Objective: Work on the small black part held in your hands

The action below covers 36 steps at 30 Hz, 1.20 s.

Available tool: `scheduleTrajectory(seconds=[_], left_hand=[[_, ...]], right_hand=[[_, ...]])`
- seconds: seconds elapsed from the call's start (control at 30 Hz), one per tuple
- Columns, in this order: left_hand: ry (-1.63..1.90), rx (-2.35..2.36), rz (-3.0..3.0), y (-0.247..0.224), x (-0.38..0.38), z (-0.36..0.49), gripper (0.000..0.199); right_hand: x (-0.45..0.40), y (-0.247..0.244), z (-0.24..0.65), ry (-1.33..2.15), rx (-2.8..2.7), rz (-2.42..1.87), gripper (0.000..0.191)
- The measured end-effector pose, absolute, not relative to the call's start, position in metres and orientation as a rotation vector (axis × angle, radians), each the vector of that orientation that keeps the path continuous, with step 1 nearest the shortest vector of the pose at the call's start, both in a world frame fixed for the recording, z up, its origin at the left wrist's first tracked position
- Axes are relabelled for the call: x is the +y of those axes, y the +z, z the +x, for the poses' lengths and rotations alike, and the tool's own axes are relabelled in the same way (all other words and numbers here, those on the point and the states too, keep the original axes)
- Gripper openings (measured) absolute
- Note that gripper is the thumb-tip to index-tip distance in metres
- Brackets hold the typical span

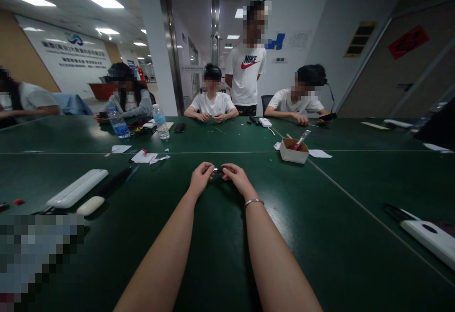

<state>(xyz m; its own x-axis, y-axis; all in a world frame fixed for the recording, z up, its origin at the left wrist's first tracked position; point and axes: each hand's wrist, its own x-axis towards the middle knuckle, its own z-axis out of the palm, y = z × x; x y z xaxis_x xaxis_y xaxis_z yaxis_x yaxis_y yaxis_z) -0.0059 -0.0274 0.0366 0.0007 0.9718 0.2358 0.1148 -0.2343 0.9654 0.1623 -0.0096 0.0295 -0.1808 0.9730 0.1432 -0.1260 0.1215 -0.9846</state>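
Over the dark green table (220, 236), my two hands meet with their fingertips close together. A small, short object (218, 169), black with a silvery section, spans the gap between them; it is too small for me to make out its kind. My left hand (202, 178) pinches the silvery end on the left. On the black end, the thumb and fingers of my right hand (236, 177) are closed. The fingertips hide part of the object. A silver bracelet (254, 202) circles my right wrist.
Left lie a white device (78, 188), a white oval item (91, 206) and paper scraps (144, 158). Two water bottles (119, 123) stand farther back. A small box (293, 151) holding tools sits right of my hands. Several people sit around the table; one person (248, 72) stands.
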Motion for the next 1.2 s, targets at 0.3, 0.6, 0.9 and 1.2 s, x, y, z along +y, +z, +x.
scheduleTrajectory(seconds=[0.3, 0.6, 0.9, 1.2], left_hand=[[1.331, 1.171, 1.452, 0.033, -0.024, -0.007, 0.025], [1.277, 1.205, 1.435, 0.041, -0.029, -0.007, 0.023], [1.259, 1.334, 1.499, 0.031, -0.023, -0.009, 0.033], [1.282, 1.529, 1.371, 0.029, -0.02, -0.011, 0.043]], right_hand=[[-0.01, 0.03, 0.163, 1.295, -1.32, -0.938, 0.036], [-0.007, 0.026, 0.162, 1.296, -1.307, -0.924, 0.036], [-0.009, 0.028, 0.162, 1.302, -1.315, -0.915, 0.035], [-0.008, 0.026, 0.165, 1.27, -1.292, -0.911, 0.037]])
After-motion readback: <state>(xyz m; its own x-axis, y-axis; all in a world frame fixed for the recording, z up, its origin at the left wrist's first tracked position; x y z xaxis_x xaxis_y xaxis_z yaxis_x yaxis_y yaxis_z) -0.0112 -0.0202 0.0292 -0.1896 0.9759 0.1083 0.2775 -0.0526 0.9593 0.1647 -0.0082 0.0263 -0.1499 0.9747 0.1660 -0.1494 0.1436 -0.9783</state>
